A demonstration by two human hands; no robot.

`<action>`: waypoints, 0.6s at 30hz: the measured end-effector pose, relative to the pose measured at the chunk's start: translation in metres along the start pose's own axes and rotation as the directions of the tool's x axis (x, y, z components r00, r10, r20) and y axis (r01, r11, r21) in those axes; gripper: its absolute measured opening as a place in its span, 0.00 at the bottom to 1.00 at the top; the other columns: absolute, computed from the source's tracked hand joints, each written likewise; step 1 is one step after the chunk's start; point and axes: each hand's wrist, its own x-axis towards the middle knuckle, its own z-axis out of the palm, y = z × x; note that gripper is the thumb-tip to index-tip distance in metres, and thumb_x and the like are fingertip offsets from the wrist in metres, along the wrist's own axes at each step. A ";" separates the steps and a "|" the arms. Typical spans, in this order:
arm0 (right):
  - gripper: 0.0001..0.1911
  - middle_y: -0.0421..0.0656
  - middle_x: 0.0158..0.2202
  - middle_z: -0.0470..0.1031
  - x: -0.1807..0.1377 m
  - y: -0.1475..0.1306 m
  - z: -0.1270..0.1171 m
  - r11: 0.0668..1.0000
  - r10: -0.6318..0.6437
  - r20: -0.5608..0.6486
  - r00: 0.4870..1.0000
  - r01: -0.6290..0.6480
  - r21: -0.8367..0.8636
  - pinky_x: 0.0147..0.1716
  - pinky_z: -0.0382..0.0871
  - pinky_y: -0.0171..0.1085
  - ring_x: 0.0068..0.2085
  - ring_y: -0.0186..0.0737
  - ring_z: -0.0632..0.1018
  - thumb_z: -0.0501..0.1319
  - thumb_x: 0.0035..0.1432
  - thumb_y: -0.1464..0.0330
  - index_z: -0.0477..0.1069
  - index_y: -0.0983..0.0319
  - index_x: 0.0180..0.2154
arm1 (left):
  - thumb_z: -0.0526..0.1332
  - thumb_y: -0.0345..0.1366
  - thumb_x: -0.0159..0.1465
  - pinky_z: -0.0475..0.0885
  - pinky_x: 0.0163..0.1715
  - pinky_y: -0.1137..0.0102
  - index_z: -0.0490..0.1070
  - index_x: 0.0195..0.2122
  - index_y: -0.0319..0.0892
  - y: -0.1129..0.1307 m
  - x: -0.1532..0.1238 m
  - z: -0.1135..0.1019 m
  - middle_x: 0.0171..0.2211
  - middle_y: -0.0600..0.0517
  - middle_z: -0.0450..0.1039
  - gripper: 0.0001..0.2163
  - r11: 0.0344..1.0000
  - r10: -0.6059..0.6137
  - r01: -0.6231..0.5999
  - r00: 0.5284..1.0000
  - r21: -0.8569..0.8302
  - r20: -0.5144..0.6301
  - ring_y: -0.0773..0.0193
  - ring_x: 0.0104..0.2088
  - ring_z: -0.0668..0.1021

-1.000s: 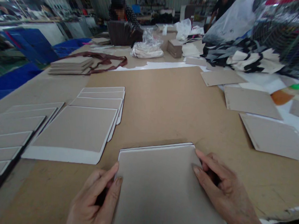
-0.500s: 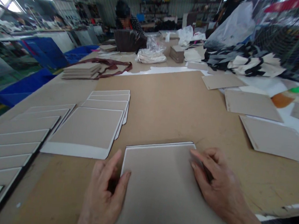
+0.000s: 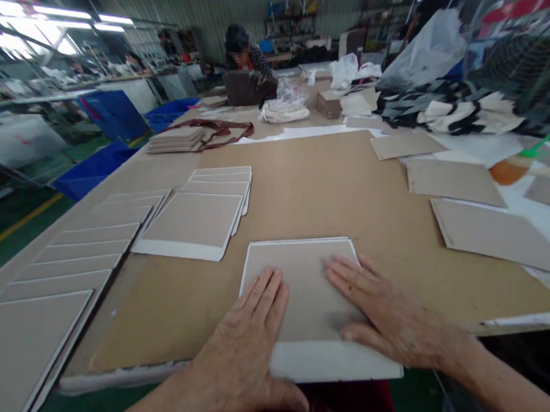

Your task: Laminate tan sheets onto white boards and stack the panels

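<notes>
A grey-beige board panel point(image 3: 303, 297) with a white border lies flat at the table's front edge, its wide white strip towards me. My left hand point(image 3: 252, 337) rests on the panel's left side, fingers stretched out and thumb spread near the front edge. Across the panel's right side lies my right hand point(image 3: 381, 309), flat, with fingers extended and thumb apart. Under the panel's far edge a thin second edge shows, so another sheet may lie beneath. Neither hand grips anything.
Overlapping bordered panels point(image 3: 186, 218) and a longer row of panels point(image 3: 75, 254) lie to the left. Plain boards point(image 3: 496, 230) are on the right, near an amber container with a green handle point(image 3: 511, 167). A person point(image 3: 249, 51) works at the far end.
Both hands have gone from the panel's sides to lying flat on top, fingers now extended. The view has shifted, showing the panel's front strip and the table edge.
</notes>
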 end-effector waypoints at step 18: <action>0.29 0.46 0.69 0.56 -0.074 -0.016 -0.020 0.938 0.196 0.015 0.981 -0.192 0.289 0.62 0.63 0.50 0.66 0.47 0.64 0.63 0.65 0.61 0.63 0.56 0.65 | 0.57 0.67 0.59 0.57 0.66 0.47 0.60 0.65 0.34 -0.007 -0.004 -0.018 0.69 0.33 0.53 0.44 0.998 0.041 -0.042 0.999 0.041 0.033 0.41 0.69 0.55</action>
